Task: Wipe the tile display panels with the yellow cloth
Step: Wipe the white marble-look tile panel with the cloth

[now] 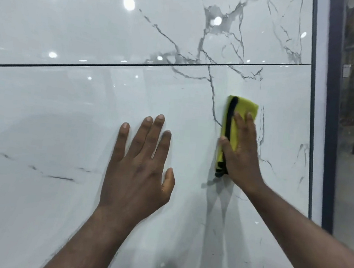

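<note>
The left hand [140, 169] lies flat, fingers [158, 130] spread straight, on the glossy white grey-veined lower tile panel [64, 123]. Just beside it, the right hand [243, 157] presses the folded yellow cloth with black edging [245, 107] against that panel with straight fingers. Above the seam sits the matching upper tile panel [95, 28].

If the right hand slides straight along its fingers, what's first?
The right hand, flat on the yellow cloth, points up the lower panel; first comes the dark joint, likely.
</note>
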Available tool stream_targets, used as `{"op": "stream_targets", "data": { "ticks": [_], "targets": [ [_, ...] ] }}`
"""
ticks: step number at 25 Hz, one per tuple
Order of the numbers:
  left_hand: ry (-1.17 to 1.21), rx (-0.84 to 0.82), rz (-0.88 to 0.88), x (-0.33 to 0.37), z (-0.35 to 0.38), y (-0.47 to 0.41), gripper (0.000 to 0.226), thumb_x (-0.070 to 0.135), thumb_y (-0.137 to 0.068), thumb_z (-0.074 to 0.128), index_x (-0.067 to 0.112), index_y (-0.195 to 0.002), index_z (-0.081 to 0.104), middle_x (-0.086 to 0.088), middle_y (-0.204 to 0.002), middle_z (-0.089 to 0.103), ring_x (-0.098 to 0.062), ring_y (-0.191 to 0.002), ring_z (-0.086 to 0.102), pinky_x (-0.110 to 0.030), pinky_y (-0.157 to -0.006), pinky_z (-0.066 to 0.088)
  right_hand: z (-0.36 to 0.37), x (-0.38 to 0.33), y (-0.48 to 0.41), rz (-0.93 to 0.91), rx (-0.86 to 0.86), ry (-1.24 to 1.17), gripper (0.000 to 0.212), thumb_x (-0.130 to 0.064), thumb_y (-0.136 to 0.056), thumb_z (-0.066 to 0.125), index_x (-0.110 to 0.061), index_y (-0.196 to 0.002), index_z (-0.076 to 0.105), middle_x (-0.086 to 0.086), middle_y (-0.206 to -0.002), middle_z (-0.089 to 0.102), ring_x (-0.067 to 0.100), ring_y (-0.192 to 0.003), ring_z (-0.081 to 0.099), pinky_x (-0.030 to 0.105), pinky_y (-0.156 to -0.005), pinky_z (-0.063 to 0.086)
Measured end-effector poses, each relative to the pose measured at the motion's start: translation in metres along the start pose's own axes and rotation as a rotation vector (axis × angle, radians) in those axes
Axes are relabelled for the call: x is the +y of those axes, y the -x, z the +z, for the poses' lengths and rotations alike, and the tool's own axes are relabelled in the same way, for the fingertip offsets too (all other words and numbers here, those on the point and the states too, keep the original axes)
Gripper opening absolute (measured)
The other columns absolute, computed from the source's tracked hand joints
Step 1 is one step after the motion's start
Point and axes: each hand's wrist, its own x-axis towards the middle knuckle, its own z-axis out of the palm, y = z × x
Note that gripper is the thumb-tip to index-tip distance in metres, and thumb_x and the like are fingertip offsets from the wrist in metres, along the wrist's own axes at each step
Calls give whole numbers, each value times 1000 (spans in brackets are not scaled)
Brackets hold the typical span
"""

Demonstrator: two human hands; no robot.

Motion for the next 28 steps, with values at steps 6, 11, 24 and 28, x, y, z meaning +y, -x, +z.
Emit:
{"op": "stream_targets", "data": {
  "ticks": [6, 11, 24, 28],
  "targets": [
    [23, 22, 36, -16, 3, 17, 80, 37, -94, 63, 8, -165, 41, -15, -180, 16, -32, -167, 14, -65, -132, 12, 22, -50, 79, -160, -178, 64, 67, -28, -107, 58, -32, -165, 25, -11, -176, -1, 10, -162, -4, 33, -131, 6],
    [-29, 4, 35, -13, 10, 21, 81, 38, -100, 51, 7, -170, 27, -18, -181, 3, -33, -168, 2, -65, -132, 9, 2, -57, 30, 87, -110, 68, 73, -27, -106, 58, -40, -165, 17, -16, -175, -3, 2, -159, 0, 35, -129, 17],
    [-116, -35, 9, -5, 14, 24, 79, 44, -105, 39, 10, -173, 17, -18, -181, 1, -36, -168, 2, -69, -131, 6, 8, -42, 83, 13, -220, 128, 88, -14, -102, 61, -45, -166, 9, -15, -175, -11, 10, -162, -6, 38, -132, 11],
    [-143, -75, 6, -4, 11, 20, 79, 47, -106, 38, 12, -173, 14, -17, -181, 1, -37, -167, 1, -68, -132, 2, 17, -48, 68, -340, -320, 99, 85, -11, -102, 62, -23, -169, 12, 8, -176, -13, 27, -162, -15, 46, -131, -9]
  ]
}}
